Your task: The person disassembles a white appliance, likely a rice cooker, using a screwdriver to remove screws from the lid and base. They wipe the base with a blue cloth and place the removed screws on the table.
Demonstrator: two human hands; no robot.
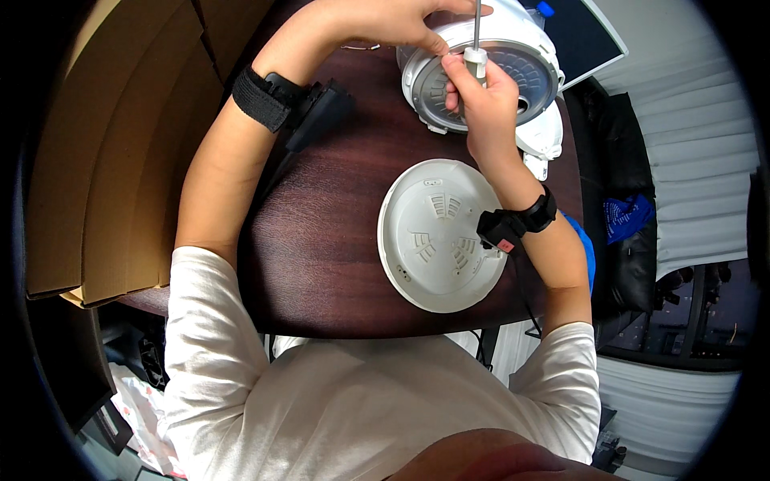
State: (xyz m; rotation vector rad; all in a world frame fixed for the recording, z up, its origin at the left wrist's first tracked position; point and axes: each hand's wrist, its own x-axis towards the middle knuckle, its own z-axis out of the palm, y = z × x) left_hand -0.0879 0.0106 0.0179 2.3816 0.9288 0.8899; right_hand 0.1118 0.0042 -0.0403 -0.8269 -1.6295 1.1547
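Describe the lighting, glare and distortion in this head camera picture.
Head view: even indoor light, with soft glare on the dark table; fisheye bending curves the cardboard and blacks out the corners; the round white cover is sharp; the right hand gripping the screwdriver looks slightly soft.

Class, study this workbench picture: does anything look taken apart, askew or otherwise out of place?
Yes. The white round appliance lies upturned with its ribbed underside open, and its round white base cover lies detached on the dark table. The right hand holds a screwdriver upright over it; the left hand steadies the rim. Nothing looks spilled or broken.
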